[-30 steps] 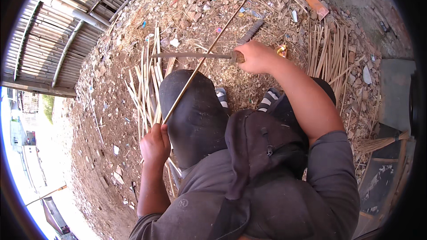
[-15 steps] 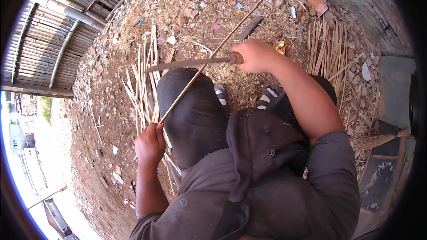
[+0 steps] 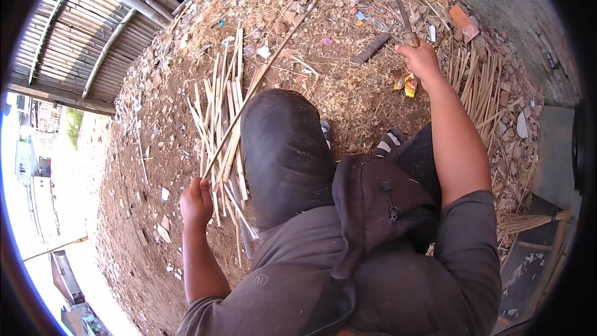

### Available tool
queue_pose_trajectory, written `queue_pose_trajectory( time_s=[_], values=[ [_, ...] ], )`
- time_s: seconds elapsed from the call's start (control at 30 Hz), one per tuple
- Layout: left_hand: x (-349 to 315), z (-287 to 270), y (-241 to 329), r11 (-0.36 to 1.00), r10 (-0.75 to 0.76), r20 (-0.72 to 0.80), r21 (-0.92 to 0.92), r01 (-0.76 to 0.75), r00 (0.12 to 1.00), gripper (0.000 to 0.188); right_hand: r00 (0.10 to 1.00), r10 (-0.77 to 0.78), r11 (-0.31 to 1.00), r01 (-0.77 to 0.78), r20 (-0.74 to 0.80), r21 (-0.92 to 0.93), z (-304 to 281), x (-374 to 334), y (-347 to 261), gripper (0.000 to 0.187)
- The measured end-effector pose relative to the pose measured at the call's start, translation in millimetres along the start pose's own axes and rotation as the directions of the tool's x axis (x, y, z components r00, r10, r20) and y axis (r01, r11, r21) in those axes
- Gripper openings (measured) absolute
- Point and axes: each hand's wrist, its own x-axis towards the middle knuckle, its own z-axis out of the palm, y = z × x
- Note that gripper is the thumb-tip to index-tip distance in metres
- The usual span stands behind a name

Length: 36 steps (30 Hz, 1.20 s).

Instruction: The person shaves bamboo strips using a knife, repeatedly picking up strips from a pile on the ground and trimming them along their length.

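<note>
Toward the left, the bare left hand (image 3: 196,202) is pinching the near end of a long, thin brown stick (image 3: 273,59), which is slanting across a pile of pale, split sticks (image 3: 217,106). Farther right, the bare right hand (image 3: 423,65) is gripping a long, dark-bladed knife (image 3: 398,3), pointing away.

Only mark I can make out: small round emblem (image 3: 261,280) on the left front of my dark grey shirt (image 3: 398,280), a single letter inside a thin pale ring. Printed or stitched, can't tell which. Crumpled yellow wrapper (image 3: 409,86) ahead of me has darker patches; any lettering there is too small to read. White scrap (image 3: 264,51): same, nothing legible.
</note>
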Motion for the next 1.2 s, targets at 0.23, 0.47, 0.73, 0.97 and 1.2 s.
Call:
queue_pose_trajectory(
  time_s=[0.23,0.47,0.73,0.97,1.2],
  values=[
    [-14.9,38.4,-56.4,0.875,-0.399,-0.013,0.295,0.384,0.917,0.04,0.999,-0.02,0.995,0.024,-0.036,0.102,4.2,0.0,-0.6,0.02],
    [-40.7,89.8,-78.6,0.852,-0.524,0.345,0.201,0.484,0.779,0.056,0.995,-0.062,0.997,0.066,-0.082,0.039,-2.3,-18.2,-13.8,0.021],
    [-104.4,177.3,-101.3,0.907,-0.368,0.36,-0.065,0.417,0.857,0.041,0.936,-0.261,0.964,0.238,-0.239,-0.117,-77.6,-27.2,-33.6,0.035],
    [-138.6,194.2,-124.2,0.657,-0.506,0.661,-0.12,0.744,0.553,0.034,0.947,0.063,0.986,-0.108,-0.314,-0.127,-196.9,-53.3,100.7,0.05],
    [-83.3,192.7,-89.3,0.637,-0.365,0.745,-0.237,0.733,0.558,0.033,0.808,0.357,0.9,-0.432,-0.469,-0.058,-176.4,-164.0,318.3,0.032]
  ],
)
